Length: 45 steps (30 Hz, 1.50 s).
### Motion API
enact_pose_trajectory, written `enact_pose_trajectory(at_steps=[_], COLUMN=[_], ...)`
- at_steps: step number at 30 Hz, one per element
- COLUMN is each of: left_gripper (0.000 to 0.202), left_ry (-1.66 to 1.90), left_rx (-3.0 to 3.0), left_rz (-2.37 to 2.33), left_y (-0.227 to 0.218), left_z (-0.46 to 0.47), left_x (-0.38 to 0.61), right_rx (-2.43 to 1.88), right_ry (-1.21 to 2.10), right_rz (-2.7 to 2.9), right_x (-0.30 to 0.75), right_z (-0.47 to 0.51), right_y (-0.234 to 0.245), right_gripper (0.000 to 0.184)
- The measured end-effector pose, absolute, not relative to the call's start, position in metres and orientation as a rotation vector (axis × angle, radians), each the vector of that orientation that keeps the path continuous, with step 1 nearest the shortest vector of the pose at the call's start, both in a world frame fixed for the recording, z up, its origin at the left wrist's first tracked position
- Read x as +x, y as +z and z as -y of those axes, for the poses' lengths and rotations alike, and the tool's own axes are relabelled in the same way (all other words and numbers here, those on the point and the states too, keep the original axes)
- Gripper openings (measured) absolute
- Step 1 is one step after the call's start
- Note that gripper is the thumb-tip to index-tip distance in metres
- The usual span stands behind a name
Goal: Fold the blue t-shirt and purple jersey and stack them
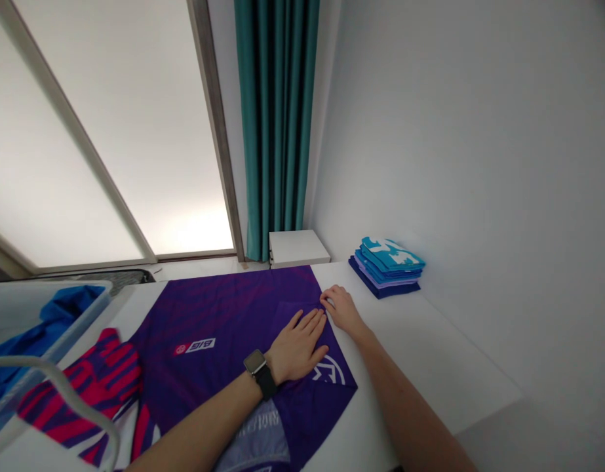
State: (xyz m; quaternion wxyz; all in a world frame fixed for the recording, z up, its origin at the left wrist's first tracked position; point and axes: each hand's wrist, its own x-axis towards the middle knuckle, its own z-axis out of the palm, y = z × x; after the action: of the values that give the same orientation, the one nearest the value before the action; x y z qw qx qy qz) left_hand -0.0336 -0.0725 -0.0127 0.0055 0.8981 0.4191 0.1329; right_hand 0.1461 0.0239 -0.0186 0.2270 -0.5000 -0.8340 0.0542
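Observation:
A purple sports jersey lies spread on the white table, with a white logo patch near its middle and a white emblem by its right edge. My left hand, a watch on its wrist, lies flat on the jersey with fingers stretched out, pressing a folded flap. My right hand is at the jersey's right edge, fingers curled and pinching the fabric at the fold.
A stack of folded blue and purple garments sits at the far right against the wall. A red and purple striped garment lies at the left beside a clear bin holding blue cloth. A teal curtain hangs behind.

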Motion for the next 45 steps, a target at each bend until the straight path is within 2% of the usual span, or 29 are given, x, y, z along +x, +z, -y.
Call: enact_pose_trajectory(at_steps=[10,15,21,28,33,45], left_gripper=[0.068,0.068,0.068,0.069,0.071,0.06], left_ry=[0.44,0.439,0.404,0.421,0.413,0.45], left_rx=[2.763,2.751,2.735,2.75,2.733,2.716], left_rz=[-1.495,-1.504,-1.518,-1.512,-1.511,-1.632], left_y=[-0.014,-0.012,-0.01,-0.015,-0.014,-0.012], left_z=[0.075,0.075,0.076,0.075,0.075,0.08], left_x=[-0.031,-0.031,-0.03,-0.031,-0.03,-0.065], right_rx=[-1.412,-1.433,-1.44,-1.431,-1.434,-1.426], right_ry=[0.113,0.107,0.105,0.151,0.13,0.126], right_rz=[2.295,2.283,2.263,2.258,2.284,2.278], right_x=[0.143,0.141,0.136,0.138,0.138,0.139], right_z=[-0.022,-0.021,-0.012,-0.012,-0.01,-0.009], right_y=[-0.018,-0.018,-0.018,-0.017,-0.018,-0.017], right_gripper=[0.012,0.017,0.012,0.018,0.013,0.011])
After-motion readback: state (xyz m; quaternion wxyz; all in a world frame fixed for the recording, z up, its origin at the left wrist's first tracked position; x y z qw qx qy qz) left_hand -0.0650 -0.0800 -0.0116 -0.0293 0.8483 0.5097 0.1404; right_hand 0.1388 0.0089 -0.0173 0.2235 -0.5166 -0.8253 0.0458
